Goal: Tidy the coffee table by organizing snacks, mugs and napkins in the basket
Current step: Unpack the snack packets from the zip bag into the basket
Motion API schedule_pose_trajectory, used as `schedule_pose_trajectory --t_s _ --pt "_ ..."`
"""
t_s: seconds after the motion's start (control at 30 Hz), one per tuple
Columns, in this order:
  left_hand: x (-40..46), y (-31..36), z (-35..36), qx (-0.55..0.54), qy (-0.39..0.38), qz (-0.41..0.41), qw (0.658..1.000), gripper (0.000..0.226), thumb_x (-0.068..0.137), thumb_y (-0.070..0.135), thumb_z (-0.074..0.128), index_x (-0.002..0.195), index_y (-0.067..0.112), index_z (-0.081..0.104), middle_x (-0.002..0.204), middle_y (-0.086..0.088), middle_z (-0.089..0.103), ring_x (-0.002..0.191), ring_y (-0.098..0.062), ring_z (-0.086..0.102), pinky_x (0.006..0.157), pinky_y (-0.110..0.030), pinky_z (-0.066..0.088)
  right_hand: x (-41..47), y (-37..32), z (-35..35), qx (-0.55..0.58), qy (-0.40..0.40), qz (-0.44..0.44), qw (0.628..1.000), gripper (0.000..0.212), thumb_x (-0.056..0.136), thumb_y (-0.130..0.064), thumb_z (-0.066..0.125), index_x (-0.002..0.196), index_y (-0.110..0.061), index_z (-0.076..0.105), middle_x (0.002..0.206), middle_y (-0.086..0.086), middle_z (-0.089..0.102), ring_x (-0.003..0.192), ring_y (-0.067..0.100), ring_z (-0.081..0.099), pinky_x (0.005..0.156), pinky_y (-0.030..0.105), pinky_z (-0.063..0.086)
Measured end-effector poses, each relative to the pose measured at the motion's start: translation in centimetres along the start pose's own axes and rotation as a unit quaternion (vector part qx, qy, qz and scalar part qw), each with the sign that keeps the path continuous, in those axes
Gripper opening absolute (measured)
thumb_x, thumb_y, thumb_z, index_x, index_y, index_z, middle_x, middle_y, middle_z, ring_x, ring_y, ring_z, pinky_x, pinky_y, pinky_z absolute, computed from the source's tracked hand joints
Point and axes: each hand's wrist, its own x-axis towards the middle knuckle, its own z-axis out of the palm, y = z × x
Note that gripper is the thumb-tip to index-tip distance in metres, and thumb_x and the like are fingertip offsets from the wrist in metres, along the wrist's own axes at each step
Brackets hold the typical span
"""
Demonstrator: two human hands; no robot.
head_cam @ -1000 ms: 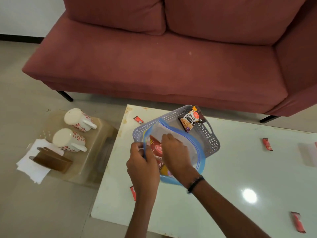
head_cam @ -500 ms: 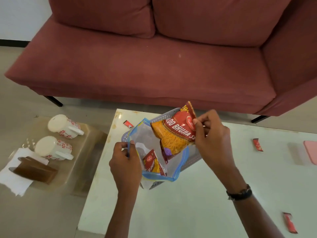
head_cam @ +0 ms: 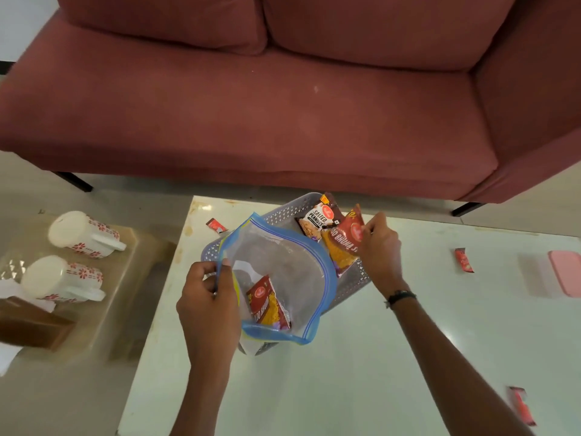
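A grey perforated basket (head_cam: 352, 283) stands on the white coffee table (head_cam: 361, 366). My left hand (head_cam: 206, 302) grips the rim of a clear zip bag with blue edges (head_cam: 283, 256), held open over the basket. Inside the bag lies a red and orange bhujia packet (head_cam: 268, 305). My right hand (head_cam: 379, 243) pinches the top of a second bhujia packet (head_cam: 342, 243), which hangs down into the basket's right side. A salted peanuts packet (head_cam: 316, 220) leans at the basket's far end.
Small red sachets lie on the table: one at the far left (head_cam: 216, 225), one at the right (head_cam: 464, 260), one near the front right (head_cam: 522, 410). A pink lid (head_cam: 566, 273) lies at the right edge. Two flowered mugs (head_cam: 83, 236) (head_cam: 59, 280), napkins and a brown holder (head_cam: 30, 325) sit on a low stool at the left. A red sofa (head_cam: 283, 114) stands behind.
My right hand drew the bhujia packet out of the zip bag and lowered it to the right, down into the basket. My left hand kept holding the bag open.
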Motion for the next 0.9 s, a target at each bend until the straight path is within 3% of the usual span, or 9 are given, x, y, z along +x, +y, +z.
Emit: schedule_pose_trajectory --t_s 0.1,0.2,0.37,0.5,0.57,0.67,0.73,0.83,0.9 --pt "-0.2 0.0 0.3 0.002 0.001 0.005 1.0 0.024 0.092 0.034 0.05 0.101 0.013 0.057 0.094 -0.014 0.068 0.073 -0.017 0.06 0.055 -0.017 0.042 0.3 1.2 2.6 -0.019 -0.045 0.012 0.999 0.018 0.097 -0.022 0.044 0.097 -0.004 0.044 0.105 0.022 0.066 0.086 0.036 0.064 0.059 0.03 0.045" --pt "-0.4 -0.2 0.5 0.0 0.004 0.004 1.0 0.024 0.091 0.035 0.05 0.099 0.013 0.057 0.09 -0.011 0.068 0.072 -0.015 0.061 0.056 -0.019 0.043 0.7 1.9 3.9 -0.022 -0.064 0.021 0.997 0.026 0.096 -0.03 0.043 0.102 -0.004 0.042 0.111 0.021 0.065 0.095 0.036 0.066 0.071 0.038 0.055" --pt "-0.5 0.1 1.1 0.015 0.003 0.013 1.0 0.023 0.092 0.035 0.049 0.099 0.014 0.055 0.087 -0.007 0.065 0.069 -0.009 0.059 0.054 -0.016 0.041 1.3 2.5 4.5 -0.024 -0.056 0.035 0.998 0.029 0.097 -0.031 0.038 0.103 -0.003 0.044 0.11 0.019 0.065 0.096 0.034 0.065 0.066 0.035 0.051" --pt "-0.5 0.1 1.4 0.024 0.002 0.02 0.999 0.029 0.091 0.036 0.049 0.104 0.011 0.057 0.089 -0.008 0.066 0.072 -0.015 0.061 0.054 -0.016 0.041 1.3 3.1 4.4 -0.047 -0.04 0.031 0.998 0.034 0.096 -0.036 0.039 0.104 -0.005 0.048 0.111 0.015 0.065 0.098 0.028 0.066 0.076 0.038 0.057" --pt "-0.5 0.1 1.5 0.025 0.003 0.019 0.999 0.029 0.091 0.036 0.049 0.104 0.011 0.057 0.089 -0.007 0.066 0.074 -0.016 0.062 0.054 -0.016 0.042 1.4 3.6 4.4 -0.045 -0.029 0.033 0.998 0.033 0.096 -0.036 0.042 0.105 -0.005 0.05 0.111 0.014 0.064 0.098 0.026 0.065 0.072 0.032 0.054" --pt "-0.6 0.1 1.4 0.02 0.007 0.018 1.0 0.025 0.091 0.036 0.05 0.101 0.014 0.056 0.086 -0.005 0.065 0.072 -0.012 0.062 0.054 -0.016 0.041 1.5 4.2 4.0 -0.019 -0.014 0.031 0.999 0.028 0.097 -0.032 0.045 0.11 -0.008 0.052 0.114 0.011 0.062 0.102 0.023 0.063 0.057 0.015 0.038" --pt "-0.8 0.1 1.4 0.021 0.007 0.025 0.999 0.025 0.092 0.034 0.05 0.102 0.013 0.057 0.087 -0.006 0.066 0.071 -0.007 0.061 0.054 -0.016 0.04 0.9 3.3 2.6 0.005 0.006 0.002 1.0 0.025 0.097 -0.027 0.048 0.113 -0.008 0.053 0.116 0.01 0.063 0.102 0.023 0.064 0.057 0.014 0.041" --pt "-1.2 0.2 1.1 0.026 0.012 0.029 0.999 0.024 0.092 0.032 0.05 0.102 0.012 0.057 0.088 -0.007 0.067 0.068 -0.005 0.06 0.053 -0.015 0.04 -2.3 -1.0 -1.3 0.068 0.06 -0.129 0.987 0.009 0.092 -0.015 0.055 0.096 -0.009 0.061 0.095 0.008 0.07 0.082 0.023 0.067 0.066 0.033 0.054" --pt "-1.4 0.1 1.0 0.029 0.013 0.024 0.999 0.023 0.092 0.032 0.05 0.101 0.011 0.056 0.087 -0.008 0.068 0.064 -0.007 0.059 0.051 -0.012 0.039 -5.5 -4.8 -3.7 0.104 0.024 -0.193 0.975 0.007 0.089 -0.014 0.06 0.085 -0.011 0.065 0.082 0.005 0.071 0.073 0.022 0.065 0.067 0.035 0.053"
